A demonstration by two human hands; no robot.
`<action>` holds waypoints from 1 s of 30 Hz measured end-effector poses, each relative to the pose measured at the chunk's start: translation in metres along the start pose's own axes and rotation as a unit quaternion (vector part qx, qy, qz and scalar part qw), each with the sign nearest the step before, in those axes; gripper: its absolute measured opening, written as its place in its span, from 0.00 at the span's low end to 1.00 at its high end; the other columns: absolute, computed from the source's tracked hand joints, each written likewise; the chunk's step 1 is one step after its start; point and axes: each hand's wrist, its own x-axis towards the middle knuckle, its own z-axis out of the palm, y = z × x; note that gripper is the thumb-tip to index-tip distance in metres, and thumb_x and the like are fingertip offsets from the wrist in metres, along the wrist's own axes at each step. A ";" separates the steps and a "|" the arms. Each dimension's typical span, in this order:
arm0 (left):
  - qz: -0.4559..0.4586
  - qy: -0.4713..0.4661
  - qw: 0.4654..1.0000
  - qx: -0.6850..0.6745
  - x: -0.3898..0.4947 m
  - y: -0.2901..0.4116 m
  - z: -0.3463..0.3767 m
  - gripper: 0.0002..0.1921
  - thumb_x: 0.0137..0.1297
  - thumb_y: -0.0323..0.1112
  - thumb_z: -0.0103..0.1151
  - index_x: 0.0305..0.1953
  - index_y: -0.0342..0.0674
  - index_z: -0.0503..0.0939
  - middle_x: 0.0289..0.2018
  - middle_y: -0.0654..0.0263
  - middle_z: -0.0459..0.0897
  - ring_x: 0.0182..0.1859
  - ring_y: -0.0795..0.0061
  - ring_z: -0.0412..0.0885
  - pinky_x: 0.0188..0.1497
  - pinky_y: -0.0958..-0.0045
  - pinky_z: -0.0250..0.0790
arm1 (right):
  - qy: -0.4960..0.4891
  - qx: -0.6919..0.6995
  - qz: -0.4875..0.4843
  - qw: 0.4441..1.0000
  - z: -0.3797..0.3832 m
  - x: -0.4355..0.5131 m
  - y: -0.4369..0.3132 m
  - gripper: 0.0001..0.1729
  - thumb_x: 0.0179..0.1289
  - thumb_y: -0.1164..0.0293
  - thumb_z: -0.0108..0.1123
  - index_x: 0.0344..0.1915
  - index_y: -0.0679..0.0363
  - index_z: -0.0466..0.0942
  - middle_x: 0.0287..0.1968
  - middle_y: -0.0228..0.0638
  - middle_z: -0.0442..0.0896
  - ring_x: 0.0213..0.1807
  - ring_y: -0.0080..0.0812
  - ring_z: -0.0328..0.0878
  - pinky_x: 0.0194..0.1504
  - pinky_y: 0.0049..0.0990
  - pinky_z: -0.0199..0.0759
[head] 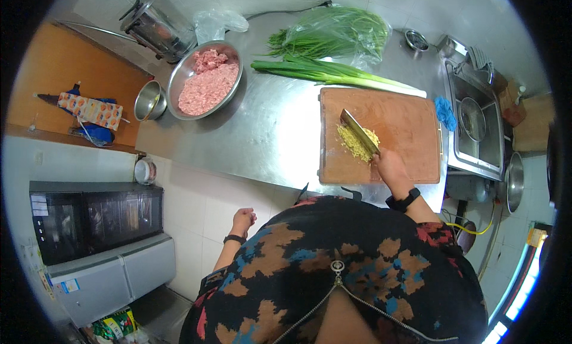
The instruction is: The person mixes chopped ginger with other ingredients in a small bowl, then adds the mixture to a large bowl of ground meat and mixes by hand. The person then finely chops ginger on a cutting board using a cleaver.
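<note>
My right hand grips the handle of a cleaver, its blade over a pile of finely chopped yellow bits, perhaps ginger or garlic. Under them lies a brown cutting board on the steel table. My left hand hangs off the table's front edge, fingers curled, with nothing visible in it. Long green onions lie along the board's back edge. Behind them is a plastic bag of thin green stalks. At the left stands a steel bowl of ground meat.
A small steel bowl stands left of the meat bowl, near a clear-walled appliance. A blue cloth or glove lies between board and sink. A small dish sits at the back right.
</note>
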 end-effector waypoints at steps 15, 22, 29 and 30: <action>-0.061 -0.001 0.986 0.158 0.049 -0.104 -0.050 0.10 0.63 0.27 0.56 0.44 0.31 0.77 0.32 0.61 0.83 0.31 0.74 0.81 0.35 0.72 0.75 | 0.018 0.000 0.008 1.000 0.007 -0.001 0.007 0.16 0.64 0.62 0.55 0.38 0.66 0.78 0.33 0.57 0.81 0.37 0.58 0.79 0.40 0.49 0.71; 0.045 -0.017 0.966 0.255 0.053 -0.099 -0.051 0.12 0.60 0.28 0.59 0.45 0.34 0.79 0.34 0.61 0.84 0.35 0.71 0.82 0.41 0.72 0.75 | 0.038 0.142 0.083 0.986 -0.011 -0.024 0.020 0.19 0.65 0.60 0.53 0.37 0.66 0.79 0.33 0.57 0.81 0.37 0.58 0.79 0.40 0.50 0.71; 0.068 0.001 0.954 0.292 0.076 -0.138 -0.065 0.17 0.58 0.41 0.68 0.42 0.35 0.82 0.34 0.68 0.85 0.37 0.78 0.79 0.41 0.75 0.72 | 0.042 -0.017 0.073 0.996 0.006 -0.046 0.052 0.18 0.64 0.63 0.49 0.35 0.70 0.76 0.32 0.61 0.80 0.37 0.59 0.79 0.43 0.52 0.72; 0.030 -0.082 0.949 0.301 0.077 -0.132 -0.071 0.19 0.56 0.41 0.70 0.42 0.32 0.81 0.32 0.69 0.84 0.36 0.80 0.78 0.40 0.75 0.72 | 0.047 -0.002 0.072 0.996 0.010 -0.045 0.047 0.18 0.64 0.64 0.49 0.35 0.70 0.76 0.31 0.61 0.80 0.37 0.60 0.79 0.43 0.52 0.72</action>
